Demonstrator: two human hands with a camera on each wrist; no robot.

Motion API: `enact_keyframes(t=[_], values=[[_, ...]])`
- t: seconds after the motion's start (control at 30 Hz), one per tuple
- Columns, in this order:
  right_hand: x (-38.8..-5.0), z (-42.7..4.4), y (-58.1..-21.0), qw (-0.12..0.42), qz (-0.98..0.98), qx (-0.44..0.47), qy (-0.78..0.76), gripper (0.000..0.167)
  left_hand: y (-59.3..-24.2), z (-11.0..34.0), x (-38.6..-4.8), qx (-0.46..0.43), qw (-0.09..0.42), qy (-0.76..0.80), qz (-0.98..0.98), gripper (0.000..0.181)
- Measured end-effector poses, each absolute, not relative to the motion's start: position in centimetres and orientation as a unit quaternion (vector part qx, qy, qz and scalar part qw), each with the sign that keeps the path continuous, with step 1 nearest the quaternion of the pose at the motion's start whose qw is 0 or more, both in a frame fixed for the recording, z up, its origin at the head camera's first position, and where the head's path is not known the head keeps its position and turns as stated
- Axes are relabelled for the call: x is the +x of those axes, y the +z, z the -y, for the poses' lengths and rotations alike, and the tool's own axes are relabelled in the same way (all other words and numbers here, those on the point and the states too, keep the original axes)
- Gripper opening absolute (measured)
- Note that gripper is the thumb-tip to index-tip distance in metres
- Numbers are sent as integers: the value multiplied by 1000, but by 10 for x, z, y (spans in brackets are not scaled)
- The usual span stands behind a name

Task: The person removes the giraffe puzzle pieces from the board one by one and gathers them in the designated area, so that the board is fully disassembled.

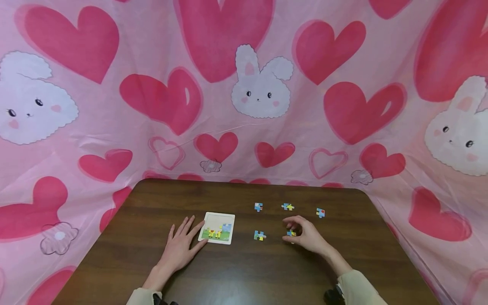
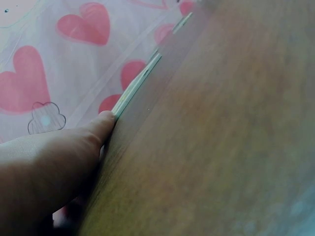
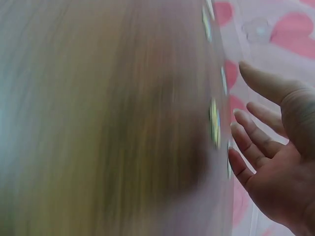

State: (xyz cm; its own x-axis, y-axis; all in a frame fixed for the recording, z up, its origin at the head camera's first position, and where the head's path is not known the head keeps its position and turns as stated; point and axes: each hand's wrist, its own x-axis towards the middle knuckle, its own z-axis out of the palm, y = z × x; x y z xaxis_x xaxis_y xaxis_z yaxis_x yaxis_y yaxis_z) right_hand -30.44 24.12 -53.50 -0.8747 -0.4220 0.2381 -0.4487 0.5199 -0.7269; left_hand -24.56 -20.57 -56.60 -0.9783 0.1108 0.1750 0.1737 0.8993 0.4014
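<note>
A small square puzzle board (image 1: 221, 219) with a white rim and a yellow animal picture lies on the table, partly filled. My left hand (image 1: 179, 250) rests flat with spread fingers, thumb and index at the board's left edge. In the left wrist view the thumb (image 2: 104, 123) touches that edge. My right hand (image 1: 308, 236) hovers around a blue and yellow puzzle piece (image 1: 291, 233), thumb and fingers apart on either side. The right wrist view shows that hand (image 3: 280, 172) apart from a piece (image 3: 215, 123) on the tabletop.
Left of the right hand lies another puzzle piece (image 1: 259, 235). Farther back are three more: a left piece (image 1: 258, 207), a middle piece (image 1: 287, 206) and a right piece (image 1: 320, 212). A pink heart-patterned cloth (image 1: 244, 140) hangs behind the brown table (image 1: 236, 271).
</note>
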Motion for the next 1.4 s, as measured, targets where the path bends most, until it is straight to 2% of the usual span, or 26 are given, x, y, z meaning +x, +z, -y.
enact_keyframes(t=[0.3,0.37,0.57,0.77,1.03,1.4], values=[[-308,-174,-539,24,853,301,426,45,-569,207,-245,-74,76,-215,971,69],[-315,-161,-556,40,851,313,420,46,-569,207,-245,-72,73,-214,972,69],[-336,-124,-603,32,878,315,359,51,-567,207,-245,-70,59,-200,976,68],[-321,-84,-586,27,873,325,363,52,-565,206,-245,-66,57,-196,977,67],[-303,-62,-552,-27,881,300,365,53,-559,204,-246,-69,48,-195,977,67],[-298,-49,-557,35,895,307,320,45,-558,205,-245,-70,55,-204,975,67]])
